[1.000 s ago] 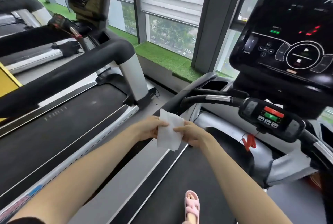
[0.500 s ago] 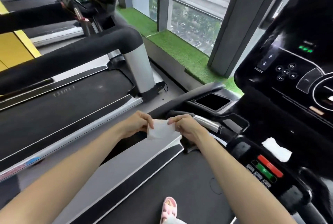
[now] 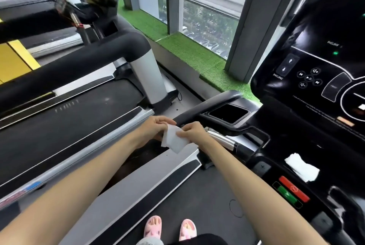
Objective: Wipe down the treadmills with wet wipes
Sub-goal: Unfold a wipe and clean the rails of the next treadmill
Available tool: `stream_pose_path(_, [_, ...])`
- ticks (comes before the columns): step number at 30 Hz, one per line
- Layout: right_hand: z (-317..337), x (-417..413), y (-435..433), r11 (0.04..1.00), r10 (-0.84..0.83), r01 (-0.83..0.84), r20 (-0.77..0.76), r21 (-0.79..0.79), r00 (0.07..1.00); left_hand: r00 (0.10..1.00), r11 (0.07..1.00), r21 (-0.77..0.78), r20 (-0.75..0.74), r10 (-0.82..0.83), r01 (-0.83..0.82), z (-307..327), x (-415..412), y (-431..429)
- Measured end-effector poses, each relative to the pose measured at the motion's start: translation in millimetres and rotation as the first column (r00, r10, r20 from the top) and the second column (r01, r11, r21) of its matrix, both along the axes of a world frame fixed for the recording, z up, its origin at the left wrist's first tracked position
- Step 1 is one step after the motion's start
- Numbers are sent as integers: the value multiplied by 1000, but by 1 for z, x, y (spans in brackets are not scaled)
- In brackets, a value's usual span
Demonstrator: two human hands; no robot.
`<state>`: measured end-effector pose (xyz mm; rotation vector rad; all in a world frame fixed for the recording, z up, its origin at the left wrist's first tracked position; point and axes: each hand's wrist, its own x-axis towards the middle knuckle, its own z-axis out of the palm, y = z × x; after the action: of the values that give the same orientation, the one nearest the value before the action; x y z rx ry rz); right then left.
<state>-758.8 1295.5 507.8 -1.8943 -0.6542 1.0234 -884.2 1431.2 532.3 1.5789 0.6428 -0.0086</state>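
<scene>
Near treadmill (image 3: 197,205): the person stands on its belt; nothing is being wiped, so I judge most of it is left to do.
Next treadmill (image 3: 69,126): on the left, no hand on it.
Handrail (image 3: 197,113): just beyond the hands, the likely first target.
Left hand (image 3: 154,130): grip pinches the wipe's left edge.
Right hand (image 3: 194,132): grip pinches its right edge.
Wet wipe (image 3: 173,140): partly folded, held in the air between both hands, touching no surface.
Crumpled wipe (image 3: 301,166): lies on the console ledge (image 3: 331,158); possibly spent.

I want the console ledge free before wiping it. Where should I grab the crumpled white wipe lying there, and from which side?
Pinch the crumpled wipe at its raised, bunched middle, coming from above on the belt side. It lies limp on the console ledge, edges probably flush, and the console rises behind it. The right hand is nearer but holds the folded wipe.
</scene>
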Motion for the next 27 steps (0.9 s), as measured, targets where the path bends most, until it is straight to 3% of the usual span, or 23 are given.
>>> stream_pose_path(3, [4, 1, 2, 985, -169, 170, 38, -12, 985, 999, 997, -62, -24, 42, -43, 3, 6, -6])
stream_pose_path(6, [8, -2, 0, 971, -240, 239, -36, -14, 970, 994, 974, 198, -51, -99, 107, 0, 10, -10])
stream_pose_path(9, [9, -7, 3, 964, -267, 266, -45, -19, 963, 983, 850, 498, -28, -183, 172, -2, 14, -12])
stream_pose_path(15, [9, -15, 20, 926, -375, 378, -76, 21, 924, 959, 760, 614, 16, -284, 215, -9, 18, -1])
stream_pose_path(20, [2, -23, 35, 842, -509, 539, -323, 5, 798, 947, 764, 642, 207, -244, 56, -25, 11, 3])
stream_pose_path(24, [-6, -30, 38, 743, -554, 669, -571, -11, 606, 922, 743, 658, 203, -330, 121, -37, 10, 6])
stream_pose_path(26, [-10, -33, 35, 724, -550, 689, -610, -9, 570, 877, 648, 733, 153, -456, 208, -44, 7, 9])
stream_pose_path(27, [-14, -35, 34, 727, -539, 687, -613, 9, 578, 838, 543, 808, 120, -533, 230, -49, 6, 11])
